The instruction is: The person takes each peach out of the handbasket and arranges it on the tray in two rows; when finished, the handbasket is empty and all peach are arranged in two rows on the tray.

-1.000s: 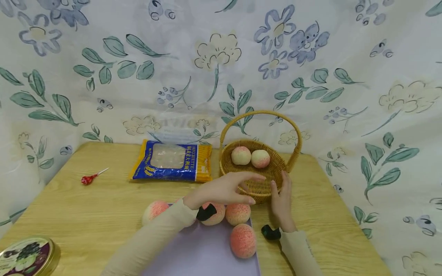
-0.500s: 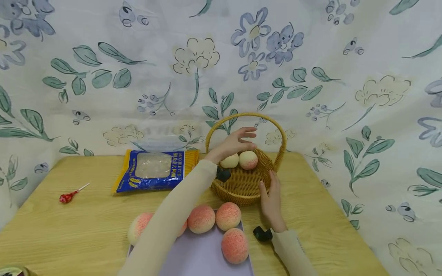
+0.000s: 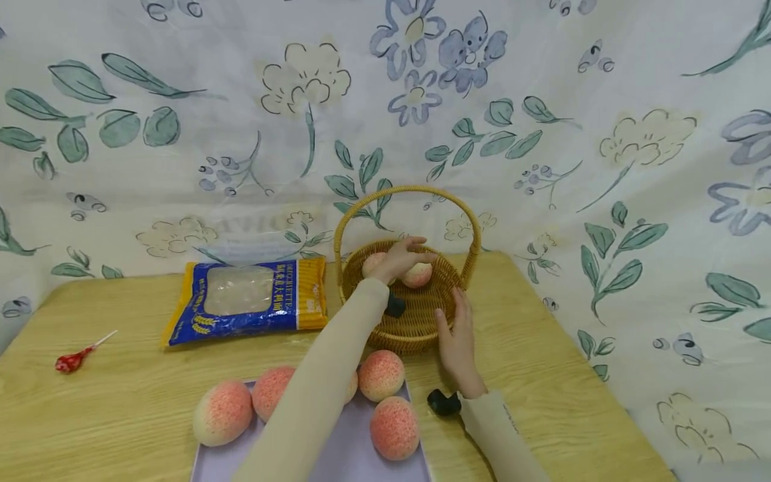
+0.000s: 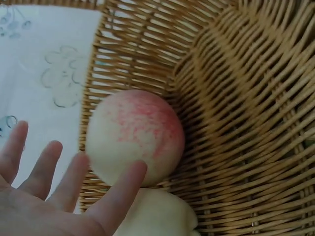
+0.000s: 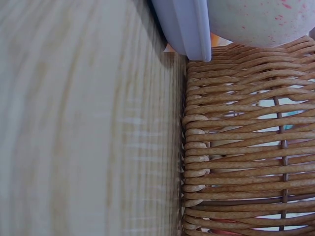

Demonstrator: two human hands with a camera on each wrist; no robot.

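A wicker basket (image 3: 402,343) with a tall arched handle holds two pink-and-cream peaches (image 3: 418,276). My left hand (image 3: 399,260) reaches inside, above them, fingers spread. In the left wrist view the fingers of this hand (image 4: 64,206) look straight, one overlapping a peach (image 4: 135,137); contact cannot be told. A second peach (image 4: 160,214) lies below it, partly covered by the hand. My right hand (image 3: 459,341) rests against the basket's right front side, its fingers extended up along the wall. The right wrist view shows the basket's weave (image 5: 246,147) but not the hand.
In front of the basket, a lilac tray (image 3: 349,462) carries several peaches (image 3: 394,428), some behind the left sleeve (image 3: 319,381). A blue-and-yellow pasta bag (image 3: 247,298) lies left of the basket. Farther left is a red lollipop (image 3: 72,361) on the wooden table (image 3: 120,415).
My left hand has moved from the basket's front edge, first up under the handle, then down over the peaches inside. The right hand stays at the basket's side. The head view has shifted right.
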